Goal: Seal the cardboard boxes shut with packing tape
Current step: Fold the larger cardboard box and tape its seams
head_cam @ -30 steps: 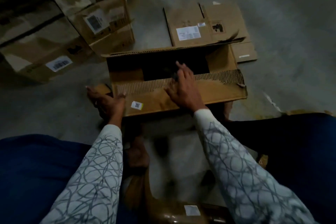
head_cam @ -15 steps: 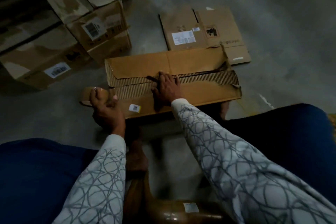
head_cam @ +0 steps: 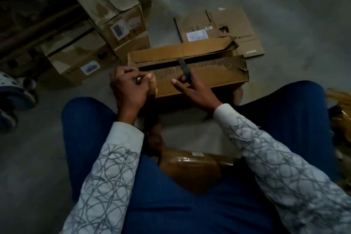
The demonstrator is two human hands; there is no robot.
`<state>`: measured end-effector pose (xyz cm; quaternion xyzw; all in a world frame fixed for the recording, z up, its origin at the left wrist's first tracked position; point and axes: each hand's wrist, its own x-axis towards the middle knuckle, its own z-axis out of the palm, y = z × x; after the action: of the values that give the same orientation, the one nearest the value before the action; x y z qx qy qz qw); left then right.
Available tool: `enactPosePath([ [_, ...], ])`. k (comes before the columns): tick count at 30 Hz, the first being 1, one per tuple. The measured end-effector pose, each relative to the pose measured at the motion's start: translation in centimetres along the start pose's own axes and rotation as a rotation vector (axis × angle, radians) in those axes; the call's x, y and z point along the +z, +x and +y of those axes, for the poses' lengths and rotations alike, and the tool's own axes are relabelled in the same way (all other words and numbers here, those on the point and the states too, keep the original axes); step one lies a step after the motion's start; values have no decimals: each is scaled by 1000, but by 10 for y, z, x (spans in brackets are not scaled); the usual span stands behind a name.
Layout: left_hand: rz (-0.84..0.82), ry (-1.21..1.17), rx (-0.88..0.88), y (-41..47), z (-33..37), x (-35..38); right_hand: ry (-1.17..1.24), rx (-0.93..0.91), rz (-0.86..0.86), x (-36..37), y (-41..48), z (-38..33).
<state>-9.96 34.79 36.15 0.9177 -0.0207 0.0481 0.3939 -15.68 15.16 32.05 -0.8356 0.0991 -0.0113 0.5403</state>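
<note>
A brown cardboard box [head_cam: 209,80] lies on the floor in front of my knees. Its two long flaps are folded down, with a dark gap left along the seam. My left hand [head_cam: 131,85] grips a brown tape roll [head_cam: 153,87] at the box's front left corner. My right hand [head_cam: 190,89] is over the near flap and pinches a dark narrow object [head_cam: 183,66] that stands across the seam. Whether that object is a cutter or a strip of tape I cannot tell.
Closed boxes [head_cam: 121,24] are stacked at the back left. A flattened carton [head_cam: 216,26] lies on the floor behind the box. A tape-wrapped brown parcel [head_cam: 190,169] sits between my legs. Another person's shoe [head_cam: 11,89] is at the far left, and crumpled tape [head_cam: 340,99] at the right.
The far flap came down and the box went from open to nearly closed. My left hand brought the tape roll up to the box's corner. My right hand lifted off the flaps.
</note>
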Motion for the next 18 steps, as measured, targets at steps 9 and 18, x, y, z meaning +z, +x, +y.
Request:
enactPosePath([
  [9,-192,-455,-11,-90,43,-3,369,88,6,-18,-122,-38],
  [18,-147,-771,-332,-106,48,-3,237,58,71,-26,-149,-47],
])
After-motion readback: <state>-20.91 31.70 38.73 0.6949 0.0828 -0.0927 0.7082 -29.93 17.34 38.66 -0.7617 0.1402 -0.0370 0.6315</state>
